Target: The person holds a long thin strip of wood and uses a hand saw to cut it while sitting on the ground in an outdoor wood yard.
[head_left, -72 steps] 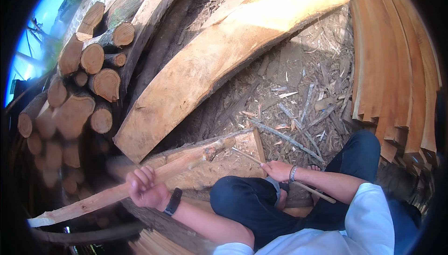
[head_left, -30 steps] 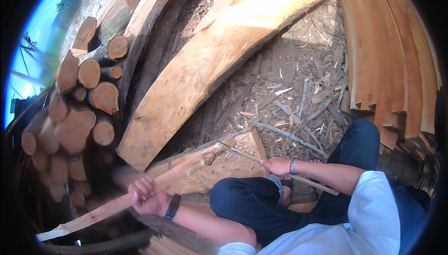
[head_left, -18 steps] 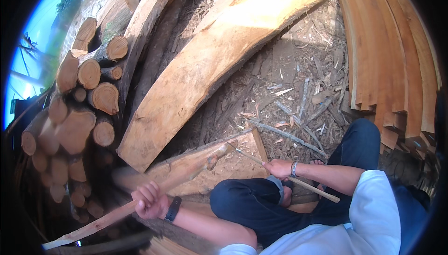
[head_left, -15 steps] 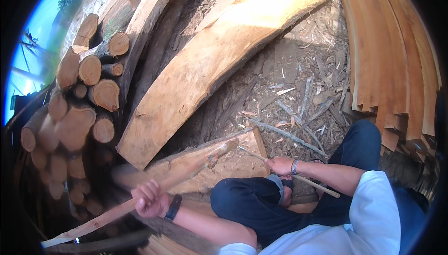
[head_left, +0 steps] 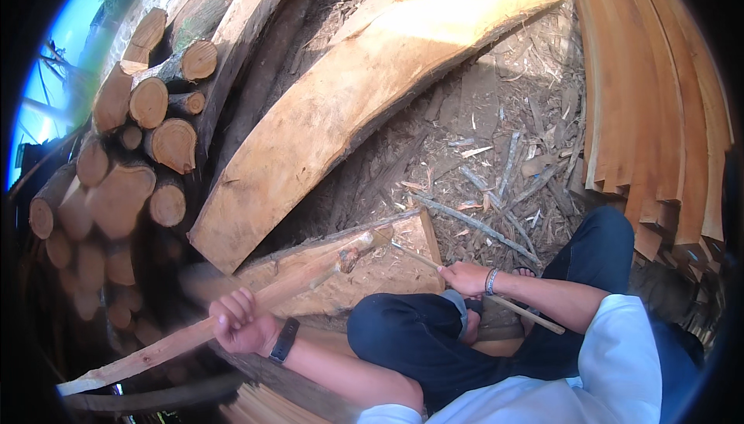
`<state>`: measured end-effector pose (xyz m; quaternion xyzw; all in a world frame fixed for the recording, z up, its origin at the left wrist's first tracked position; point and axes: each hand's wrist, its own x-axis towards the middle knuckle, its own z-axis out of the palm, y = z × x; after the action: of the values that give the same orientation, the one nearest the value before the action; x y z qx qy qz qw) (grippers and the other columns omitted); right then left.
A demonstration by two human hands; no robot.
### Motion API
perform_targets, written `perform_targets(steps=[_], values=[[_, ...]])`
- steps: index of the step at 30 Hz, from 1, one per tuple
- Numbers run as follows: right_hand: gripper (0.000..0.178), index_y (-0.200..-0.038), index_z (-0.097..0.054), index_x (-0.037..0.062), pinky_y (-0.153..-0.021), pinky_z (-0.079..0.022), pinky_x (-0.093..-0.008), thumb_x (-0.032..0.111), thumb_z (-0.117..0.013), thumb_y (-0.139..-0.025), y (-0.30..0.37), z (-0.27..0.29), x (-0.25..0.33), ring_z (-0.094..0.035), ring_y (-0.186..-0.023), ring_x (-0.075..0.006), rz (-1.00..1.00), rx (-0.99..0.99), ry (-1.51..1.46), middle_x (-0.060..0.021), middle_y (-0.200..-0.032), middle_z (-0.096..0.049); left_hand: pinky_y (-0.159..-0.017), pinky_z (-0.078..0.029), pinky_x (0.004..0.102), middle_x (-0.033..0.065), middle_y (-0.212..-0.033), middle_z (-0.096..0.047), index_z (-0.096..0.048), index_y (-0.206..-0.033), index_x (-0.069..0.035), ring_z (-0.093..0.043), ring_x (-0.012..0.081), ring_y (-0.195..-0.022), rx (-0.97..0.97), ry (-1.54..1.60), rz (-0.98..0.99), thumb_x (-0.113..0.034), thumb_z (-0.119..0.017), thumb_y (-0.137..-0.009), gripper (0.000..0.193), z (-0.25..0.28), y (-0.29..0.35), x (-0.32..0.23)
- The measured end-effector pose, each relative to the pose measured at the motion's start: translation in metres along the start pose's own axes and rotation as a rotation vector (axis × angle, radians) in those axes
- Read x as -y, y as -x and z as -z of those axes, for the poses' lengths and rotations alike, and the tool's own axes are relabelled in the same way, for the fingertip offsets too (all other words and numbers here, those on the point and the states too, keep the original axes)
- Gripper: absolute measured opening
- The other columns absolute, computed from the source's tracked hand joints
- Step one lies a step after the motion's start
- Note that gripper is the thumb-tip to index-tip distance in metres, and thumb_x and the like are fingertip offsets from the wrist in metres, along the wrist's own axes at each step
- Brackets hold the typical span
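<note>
My left hand [head_left: 242, 322] is closed around a long wooden pole [head_left: 147, 358], which slants from the lower left up to the middle. A knot with ragged, darker bark shows near the pole's far end. That end lies over a short, thick slab of wood [head_left: 403, 265] in front of my crossed legs. In my right hand [head_left: 465, 278] is a thin wooden stick [head_left: 535, 318], gripped partway along. One end of the stick points at the pole's far end; the other passes beneath my right forearm. Whether a blade is fitted to the stick is too small to make out.
A big curved slab [head_left: 333, 122] lies across the ground ahead. Cut logs [head_left: 174, 145] are stacked at the left, and sawn boards [head_left: 635, 98] at the right. Twigs [head_left: 480, 226] and wood chips cover the ground between. Thin wood strips [head_left: 271, 406] lie at the lower left.
My left hand and the pole have shifted slightly left; the pole's far end has also slid a little left. My right hand keeps its grip on the stick, nearly unmoved. The view has tilted slightly.
</note>
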<state>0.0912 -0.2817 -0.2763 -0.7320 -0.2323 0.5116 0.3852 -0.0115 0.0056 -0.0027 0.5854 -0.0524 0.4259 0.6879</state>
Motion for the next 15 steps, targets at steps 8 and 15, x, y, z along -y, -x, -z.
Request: perform_targets(steps=[8,15], values=[[0.074,-0.073,-0.064,-0.0116,-0.066,-0.055,-0.0473,0.045,-0.026,-0.102,0.004,0.001,0.013,-0.066,-0.063,-0.0402,-0.104,0.079,0.009,-0.0282,-0.066,-0.063,-0.046,-0.018,0.0266,-0.0018,-0.049,-0.027,-0.029,-0.059,-0.016,-0.022,0.01,-0.043,-0.659,-0.131,-0.07,-0.019,-0.048,-0.089,0.035,0.016,-0.002,-0.003],[0.072,-0.078,-0.066,-0.0099,-0.072,-0.054,-0.0476,0.046,-0.027,-0.101,-0.018,-0.009,-0.011,-0.067,-0.069,-0.039,-0.058,-0.002,0.043,-0.0273,-0.068,-0.064,-0.044,-0.02,0.0257,-0.0019,-0.049,-0.028,-0.03,-0.058,-0.017,-0.022,0.0099,-0.04,-0.872,-0.145,-0.063,-0.02,-0.045,-0.089,0.035,0.031,0.001,-0.007]])
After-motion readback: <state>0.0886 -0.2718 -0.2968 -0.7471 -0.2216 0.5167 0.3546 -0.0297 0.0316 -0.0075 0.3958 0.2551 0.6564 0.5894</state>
